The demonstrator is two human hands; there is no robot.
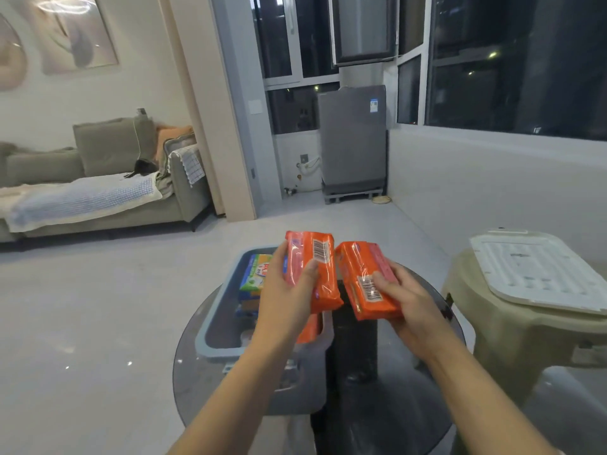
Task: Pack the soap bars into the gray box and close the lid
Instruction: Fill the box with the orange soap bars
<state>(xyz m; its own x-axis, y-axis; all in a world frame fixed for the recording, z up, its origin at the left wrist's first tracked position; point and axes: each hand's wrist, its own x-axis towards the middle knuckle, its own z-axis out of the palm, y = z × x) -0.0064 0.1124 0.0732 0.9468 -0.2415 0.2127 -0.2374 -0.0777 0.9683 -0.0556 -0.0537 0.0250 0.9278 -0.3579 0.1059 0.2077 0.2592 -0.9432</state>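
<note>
My left hand [285, 297] grips an orange-wrapped soap pack [312, 267] above the open gray box [213, 323]. Just to the right of the box, my right hand [404, 297] holds a second orange soap pack [361, 277]. Both packs show barcodes and sit side by side in the air. Inside the box lie a green-and-yellow soap pack [256, 274] and another orange pack [308, 330], partly hidden by my left hand. The box's white lid [538, 270] rests on a beige plastic stool at the right.
The gray box stands on a small round glass table [394, 389] with a dark pedestal. The beige stool [512, 330] is close on the right. A sofa [98, 192] stands far left, and a gray appliance [353, 139] stands by the windows.
</note>
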